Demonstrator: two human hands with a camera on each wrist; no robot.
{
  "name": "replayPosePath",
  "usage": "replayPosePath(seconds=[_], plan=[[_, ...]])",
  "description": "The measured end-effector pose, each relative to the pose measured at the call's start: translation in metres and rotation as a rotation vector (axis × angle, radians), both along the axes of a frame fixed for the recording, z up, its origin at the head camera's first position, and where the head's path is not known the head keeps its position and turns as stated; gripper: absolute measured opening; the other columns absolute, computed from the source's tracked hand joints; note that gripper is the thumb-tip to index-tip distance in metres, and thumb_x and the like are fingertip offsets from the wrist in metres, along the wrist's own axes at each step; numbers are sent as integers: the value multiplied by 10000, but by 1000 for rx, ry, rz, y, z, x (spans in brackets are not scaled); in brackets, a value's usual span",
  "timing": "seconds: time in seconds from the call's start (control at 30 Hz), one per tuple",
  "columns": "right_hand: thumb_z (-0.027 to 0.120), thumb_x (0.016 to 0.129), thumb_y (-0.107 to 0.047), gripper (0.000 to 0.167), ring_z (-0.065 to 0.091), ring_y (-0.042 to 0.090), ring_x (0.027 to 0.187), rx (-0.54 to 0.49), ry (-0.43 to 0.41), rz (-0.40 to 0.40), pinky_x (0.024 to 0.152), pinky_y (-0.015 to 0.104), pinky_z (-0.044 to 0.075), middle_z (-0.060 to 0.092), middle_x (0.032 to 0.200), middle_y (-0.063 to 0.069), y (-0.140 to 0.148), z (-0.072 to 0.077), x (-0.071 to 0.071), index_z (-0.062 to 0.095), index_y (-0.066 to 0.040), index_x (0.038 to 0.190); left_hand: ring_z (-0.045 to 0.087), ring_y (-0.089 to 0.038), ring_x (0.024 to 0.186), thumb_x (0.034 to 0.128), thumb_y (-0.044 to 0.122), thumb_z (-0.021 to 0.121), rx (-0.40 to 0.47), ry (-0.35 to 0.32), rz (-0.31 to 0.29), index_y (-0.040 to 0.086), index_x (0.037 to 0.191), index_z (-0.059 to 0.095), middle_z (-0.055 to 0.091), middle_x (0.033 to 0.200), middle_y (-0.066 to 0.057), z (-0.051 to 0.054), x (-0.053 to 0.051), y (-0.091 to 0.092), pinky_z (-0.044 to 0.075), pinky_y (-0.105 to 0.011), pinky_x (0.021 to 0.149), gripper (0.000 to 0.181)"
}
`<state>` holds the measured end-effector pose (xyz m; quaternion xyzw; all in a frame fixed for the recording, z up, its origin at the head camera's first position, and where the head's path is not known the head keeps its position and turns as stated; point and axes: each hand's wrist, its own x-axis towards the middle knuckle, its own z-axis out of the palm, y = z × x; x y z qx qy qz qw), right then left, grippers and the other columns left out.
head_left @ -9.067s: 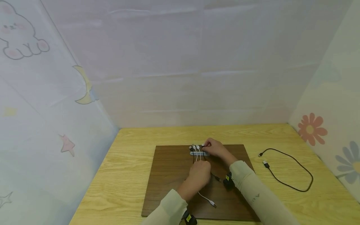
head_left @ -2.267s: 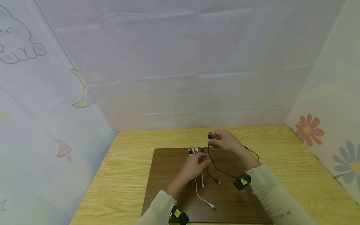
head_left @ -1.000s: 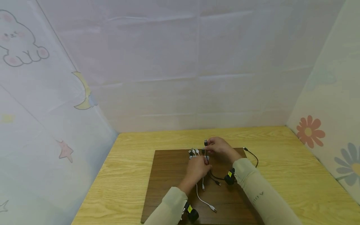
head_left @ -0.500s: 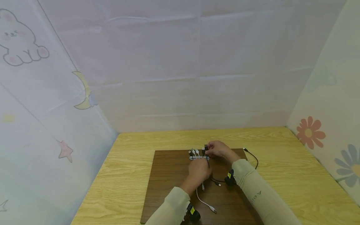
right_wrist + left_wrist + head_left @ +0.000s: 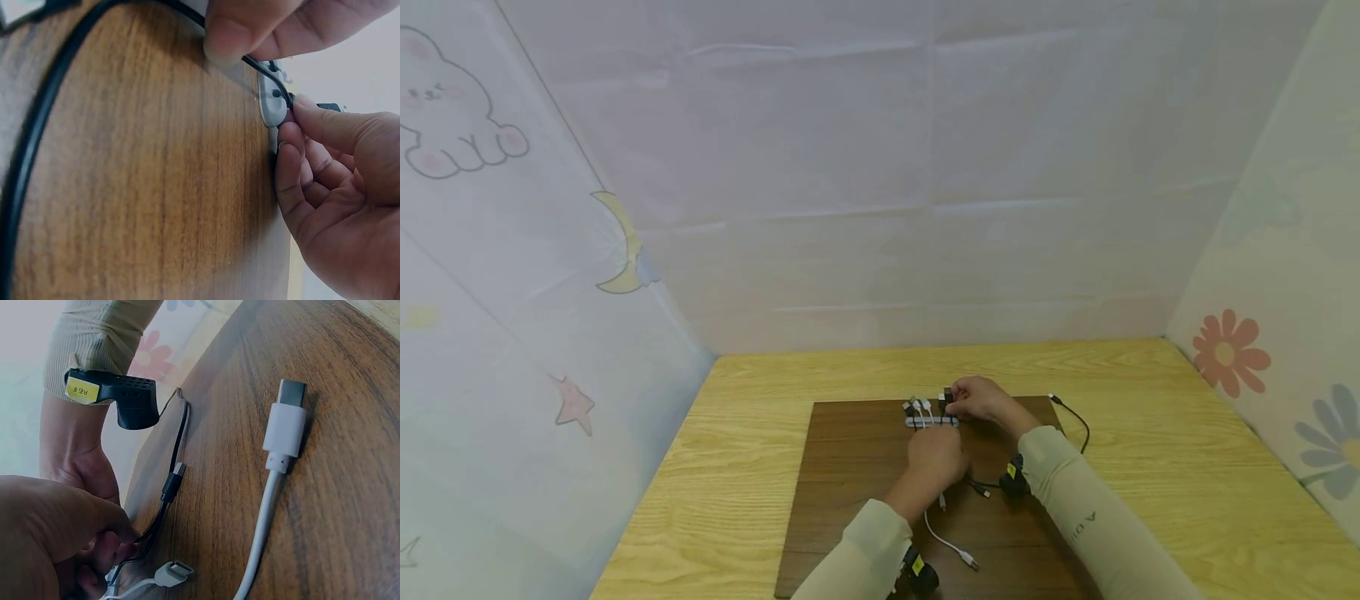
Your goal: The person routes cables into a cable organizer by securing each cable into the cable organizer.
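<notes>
A grey cable holder (image 5: pixel 916 422) lies near the far edge of the dark wooden board (image 5: pixel 842 492). Several black and white USB cables sit in its slots, plugs beyond it. At its right end my right hand (image 5: pixel 981 400) pinches a black USB cable (image 5: pixel 37 119) just below its plug (image 5: pixel 948 393). My left hand (image 5: pixel 937 454) pinches the same cable on the near side of the holder, as the right wrist view shows. The cable bends over the holder's end; whether it is inside a slot I cannot tell. My left hand hides part of the cables.
A white cable end (image 5: pixel 967 558) and a black cable end (image 5: pixel 982 492) lie on the board towards me. The held cable's other connector (image 5: pixel 1055 398) rests past the board's right side on the yellow wooden table (image 5: pixel 700 500).
The black cable lay looped on the table at right; my right hand has since brought its plug to the holder's right end and lowered it. My left hand has slid slightly towards me.
</notes>
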<state>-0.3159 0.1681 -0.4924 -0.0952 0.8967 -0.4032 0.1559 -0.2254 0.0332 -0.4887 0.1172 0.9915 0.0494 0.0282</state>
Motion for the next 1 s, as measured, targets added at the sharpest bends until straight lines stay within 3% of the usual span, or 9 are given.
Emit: replayPosePath(seconds=[0.3, 0.57, 0.8, 1.0], plan=[[689, 953, -80, 125, 531, 167, 716, 38, 5, 26, 635, 302, 420, 633, 855, 71, 1, 4, 1, 585, -12, 968, 634, -162, 736, 933, 342, 658, -20, -18, -59, 142, 767, 707, 679, 804, -5, -1, -2, 4, 529, -322, 668, 264], [690, 945, -75, 193, 457, 162, 642, 72, -2, 27, 585, 291, 378, 525, 724, 30, 2, 6, 1, 532, -71, 832, 621, -157, 700, 949, 360, 648, -3, -16, -99, 145, 716, 687, 680, 771, -8, 0, 2, 6, 510, -309, 672, 319], [709, 946, -110, 216, 454, 157, 626, 70, 36, 41, 582, 294, 373, 531, 706, 16, 2, 3, 1, 538, -82, 816, 601, -155, 681, 946, 375, 650, 9, -49, -61, 140, 693, 674, 674, 769, -11, -1, 2, 5, 506, -308, 655, 346], [733, 928, -106, 123, 538, 149, 668, 39, 77, 32, 610, 294, 439, 633, 786, 28, -2, 0, -1, 624, -49, 919, 632, -161, 729, 942, 397, 652, -26, -38, -39, 144, 728, 700, 696, 802, -13, 0, 3, 5, 512, -300, 696, 336]])
